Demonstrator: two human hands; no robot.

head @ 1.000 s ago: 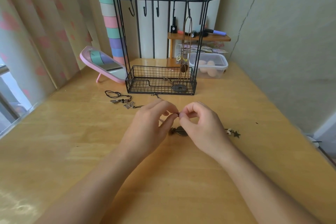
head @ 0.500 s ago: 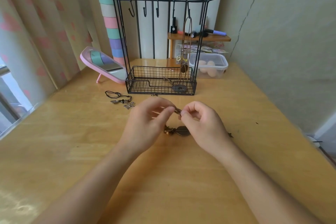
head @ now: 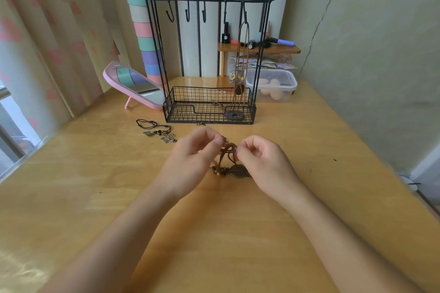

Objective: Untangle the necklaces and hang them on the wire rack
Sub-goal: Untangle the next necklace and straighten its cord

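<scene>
Pinching the brown cord necklace (head: pixel 229 154) between them, left hand (head: pixel 192 162) and right hand (head: pixel 264 164) fingers hold it above the table (head: pixel 95 185).

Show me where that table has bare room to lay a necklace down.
Bare wood lies right of the right hand, nearer than the plastic box, and left of the left hand, nearer than the black necklace. Crowded: the back row of pink mirror, wire rack and that box, and between the hands, around the brown necklace.
</scene>
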